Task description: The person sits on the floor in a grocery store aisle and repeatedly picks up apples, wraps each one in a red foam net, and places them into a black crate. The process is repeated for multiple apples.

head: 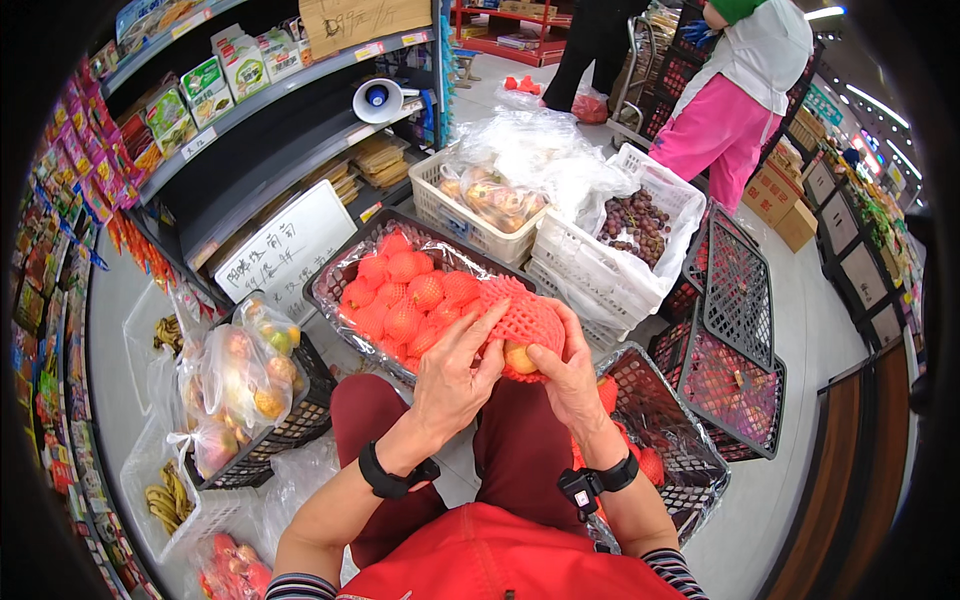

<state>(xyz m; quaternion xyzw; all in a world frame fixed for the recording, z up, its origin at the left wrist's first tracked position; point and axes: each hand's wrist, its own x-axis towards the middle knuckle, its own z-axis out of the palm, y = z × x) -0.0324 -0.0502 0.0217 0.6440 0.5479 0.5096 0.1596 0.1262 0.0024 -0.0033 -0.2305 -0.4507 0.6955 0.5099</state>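
Note:
My right hand [566,356] holds a yellowish round fruit [519,358] partly covered by a red foam net sleeve [525,319]. On the net's left side, my left hand [461,364] pinches its edge between thumb and fingers. Just beyond my hands lies a dark plastic crate [319,289] lined with clear film, filled with fruits in red foam nets [405,300]. Beside my right forearm is a black crate [667,405], also film-lined, with a few red-netted pieces [651,466] inside, partly hidden by my arm.
White crates hold bagged fruit [502,199] and grapes [636,225] ahead. Black crates [731,375] are stacked at right. Bagged fruit [255,367] sits in a crate at left, near bananas [169,499]. Shelves [285,97] stand front left. A person in pink trousers [712,135] stands beyond.

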